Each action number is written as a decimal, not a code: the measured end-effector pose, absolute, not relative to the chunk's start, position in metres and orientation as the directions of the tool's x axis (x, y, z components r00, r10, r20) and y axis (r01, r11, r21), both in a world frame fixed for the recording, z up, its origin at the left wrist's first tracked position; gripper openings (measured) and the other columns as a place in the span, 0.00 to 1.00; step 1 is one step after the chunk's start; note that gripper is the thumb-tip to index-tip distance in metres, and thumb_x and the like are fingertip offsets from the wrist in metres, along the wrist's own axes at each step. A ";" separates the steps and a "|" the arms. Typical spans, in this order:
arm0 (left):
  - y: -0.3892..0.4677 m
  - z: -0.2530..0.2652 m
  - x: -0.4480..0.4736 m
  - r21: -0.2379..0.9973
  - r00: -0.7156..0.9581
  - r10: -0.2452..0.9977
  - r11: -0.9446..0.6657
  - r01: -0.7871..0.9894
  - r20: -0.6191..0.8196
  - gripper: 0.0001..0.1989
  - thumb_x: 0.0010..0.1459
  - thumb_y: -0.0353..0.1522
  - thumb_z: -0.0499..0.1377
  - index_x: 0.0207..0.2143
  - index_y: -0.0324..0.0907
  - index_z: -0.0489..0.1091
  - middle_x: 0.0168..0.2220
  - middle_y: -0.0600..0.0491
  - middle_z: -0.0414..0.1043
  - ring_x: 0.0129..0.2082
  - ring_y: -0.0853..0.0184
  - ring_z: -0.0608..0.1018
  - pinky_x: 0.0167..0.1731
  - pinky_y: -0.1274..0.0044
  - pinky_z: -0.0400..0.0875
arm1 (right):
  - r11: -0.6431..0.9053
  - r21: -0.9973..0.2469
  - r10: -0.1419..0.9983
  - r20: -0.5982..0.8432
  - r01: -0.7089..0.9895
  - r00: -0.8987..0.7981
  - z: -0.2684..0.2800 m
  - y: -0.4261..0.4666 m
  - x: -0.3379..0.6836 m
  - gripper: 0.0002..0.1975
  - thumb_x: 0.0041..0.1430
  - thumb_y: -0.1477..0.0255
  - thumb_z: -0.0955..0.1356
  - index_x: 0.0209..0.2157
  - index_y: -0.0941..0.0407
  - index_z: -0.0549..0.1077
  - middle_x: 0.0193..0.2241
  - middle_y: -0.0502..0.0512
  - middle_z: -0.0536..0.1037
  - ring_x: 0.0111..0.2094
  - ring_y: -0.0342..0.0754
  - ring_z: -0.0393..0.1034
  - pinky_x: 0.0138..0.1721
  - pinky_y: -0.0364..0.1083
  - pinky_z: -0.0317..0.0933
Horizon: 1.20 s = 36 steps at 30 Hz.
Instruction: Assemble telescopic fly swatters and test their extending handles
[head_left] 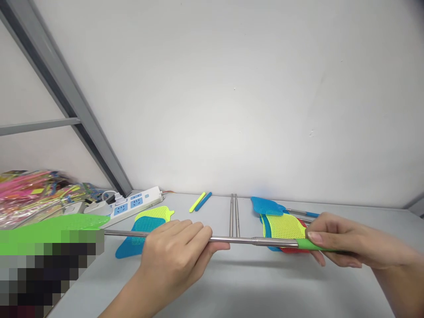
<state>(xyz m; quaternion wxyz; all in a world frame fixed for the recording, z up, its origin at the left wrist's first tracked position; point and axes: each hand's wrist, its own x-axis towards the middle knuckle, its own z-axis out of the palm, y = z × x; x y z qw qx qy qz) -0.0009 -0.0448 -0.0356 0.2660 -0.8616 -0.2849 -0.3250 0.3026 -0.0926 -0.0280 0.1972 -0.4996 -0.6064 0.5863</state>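
Observation:
A green fly swatter (238, 240) with a telescopic metal rod is held level across the view, above the table. My right hand (344, 240) is closed around its green handle. Farther along, my left hand (180, 247) is wrapped over the metal rod. The swatter's green mesh head (76, 222) reaches out to the left, partly covered by blurred blocks. Behind my left hand lie a yellow mesh head (154, 213) and a blue mesh head (129, 245). Beyond the rod are two loose metal rods (231, 214) and two handle sleeves, one yellow (197, 202) and one blue (203, 201).
Beside my right hand lies a pile of swatters with blue (266, 206), yellow (285, 226) and red heads. A white power strip (137, 205) with plugs sits at the back left, near wrapped colourful packages (36, 194). A grey metal frame (79, 106) stands against the white wall.

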 end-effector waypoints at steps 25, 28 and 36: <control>-0.042 -0.031 -0.006 -0.202 0.608 0.460 -0.666 0.718 0.647 0.16 0.52 0.39 0.53 0.15 0.41 0.59 0.12 0.59 0.57 0.14 0.73 0.60 0.18 0.78 0.48 | -0.060 -0.792 0.967 -0.198 0.607 -0.163 -0.023 -0.100 0.271 0.14 0.50 0.60 0.63 0.21 0.56 0.64 0.19 0.48 0.63 0.21 0.41 0.54 0.21 0.41 0.46; -0.042 -0.031 -0.006 -0.208 0.606 0.445 -0.667 0.716 0.659 0.16 0.52 0.39 0.53 0.16 0.41 0.60 0.12 0.59 0.58 0.14 0.73 0.61 0.18 0.78 0.48 | -0.054 -0.843 0.941 -0.223 0.536 -0.256 -0.024 -0.096 0.270 0.15 0.51 0.61 0.62 0.21 0.57 0.65 0.17 0.47 0.62 0.20 0.40 0.52 0.20 0.41 0.45; -0.045 -0.038 -0.003 -0.174 0.620 0.440 -0.707 0.685 0.649 0.16 0.52 0.39 0.53 0.16 0.41 0.59 0.13 0.60 0.58 0.15 0.73 0.60 0.19 0.77 0.48 | -0.137 -0.863 0.864 -0.344 0.486 -0.368 -0.027 -0.091 0.276 0.20 0.56 0.59 0.56 0.29 0.59 0.69 0.13 0.46 0.59 0.16 0.38 0.47 0.18 0.40 0.44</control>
